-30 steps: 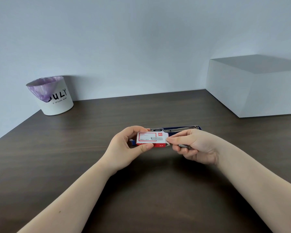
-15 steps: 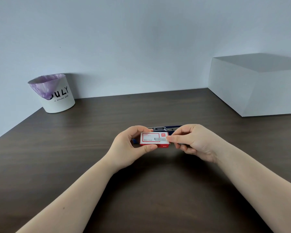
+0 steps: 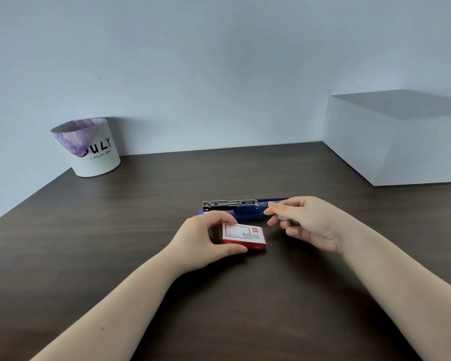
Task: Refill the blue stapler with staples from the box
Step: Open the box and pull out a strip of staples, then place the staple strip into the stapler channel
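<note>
Fingers of the right hand (image 3: 310, 225) pinch a staple strip (image 3: 287, 218).
Left hand (image 3: 206, 238) grips the box (image 3: 244, 236). Stapler (image 3: 235, 208) lies open just left of the strip, long axis left-right, nearer the right hand.

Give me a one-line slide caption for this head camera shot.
Left hand holds the red staple box; right hand carries a staple strip toward the opened blue stapler.

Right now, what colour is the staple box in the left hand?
Red and white staple box, clearest in the head view.
</note>
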The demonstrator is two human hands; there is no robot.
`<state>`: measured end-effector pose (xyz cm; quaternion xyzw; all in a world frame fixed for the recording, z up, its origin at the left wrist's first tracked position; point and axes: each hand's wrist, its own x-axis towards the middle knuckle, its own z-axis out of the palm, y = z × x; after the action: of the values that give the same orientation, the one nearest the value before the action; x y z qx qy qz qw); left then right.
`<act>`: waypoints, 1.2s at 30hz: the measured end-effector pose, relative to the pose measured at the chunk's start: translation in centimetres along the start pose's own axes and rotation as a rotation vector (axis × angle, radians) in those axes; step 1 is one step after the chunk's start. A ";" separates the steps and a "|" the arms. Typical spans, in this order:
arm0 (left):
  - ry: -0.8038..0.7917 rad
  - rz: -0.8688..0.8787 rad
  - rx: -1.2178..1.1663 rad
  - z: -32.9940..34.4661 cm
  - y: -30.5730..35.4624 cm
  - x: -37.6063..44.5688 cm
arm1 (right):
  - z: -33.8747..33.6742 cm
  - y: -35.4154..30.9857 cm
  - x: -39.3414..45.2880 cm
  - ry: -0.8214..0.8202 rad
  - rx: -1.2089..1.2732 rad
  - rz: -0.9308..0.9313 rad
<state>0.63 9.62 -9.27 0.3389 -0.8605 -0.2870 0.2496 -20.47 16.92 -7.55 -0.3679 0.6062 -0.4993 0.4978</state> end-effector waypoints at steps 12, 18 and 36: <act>0.085 0.031 0.077 -0.2 -0.1 -0.2 | 1.1 -0.7 0.3 0.138 -0.250 -0.264; 0.377 -0.080 -0.207 -2.3 -1.0 0.9 | 2.5 -3.1 0.8 0.095 -0.377 -0.335; 0.411 -0.295 -0.294 -3.0 -4.2 4.1 | 4.3 -4.0 3.7 0.081 -0.437 -0.299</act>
<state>1.68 3.13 -9.00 0.4715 -0.6825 -0.3670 0.4208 -17.31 11.51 -4.56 -0.5321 0.6578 -0.4389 0.3026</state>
